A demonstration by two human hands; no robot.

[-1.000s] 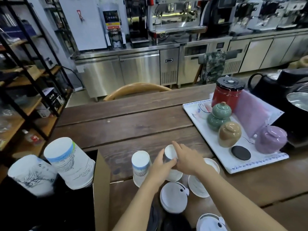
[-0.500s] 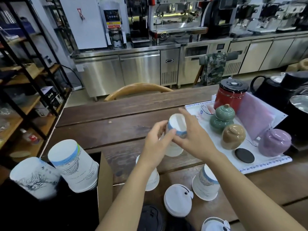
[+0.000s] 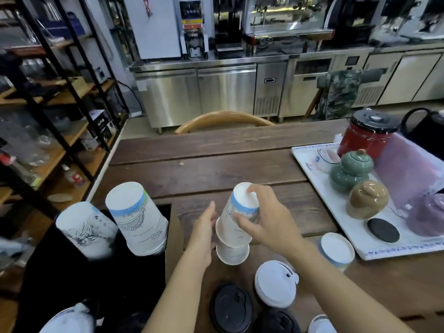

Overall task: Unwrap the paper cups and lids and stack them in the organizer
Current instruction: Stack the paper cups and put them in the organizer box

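My right hand (image 3: 266, 222) grips an upside-down white paper cup (image 3: 236, 219) with a blue band, set over another upturned cup (image 3: 231, 253) on the wooden table (image 3: 216, 169). My left hand (image 3: 204, 234) is beside this stack on its left, fingers apart, holding nothing. The black organizer (image 3: 134, 272) at the left holds two stacks of upturned cups (image 3: 137, 217). A white lid (image 3: 275, 287) and a black lid (image 3: 230, 308) lie near the table's front edge. Another upturned cup (image 3: 336, 251) stands at the right.
A white tray (image 3: 355, 239) at the right carries a red canister (image 3: 367, 133), small ceramic jars (image 3: 350, 169) and a black coaster. A wooden chair back (image 3: 223, 118) stands behind the table. Shelving (image 3: 48, 104) is at the left, steel counters beyond.
The cup that both hands held up has come down over the upturned cup on the table. My left hand has let go and moved aside.
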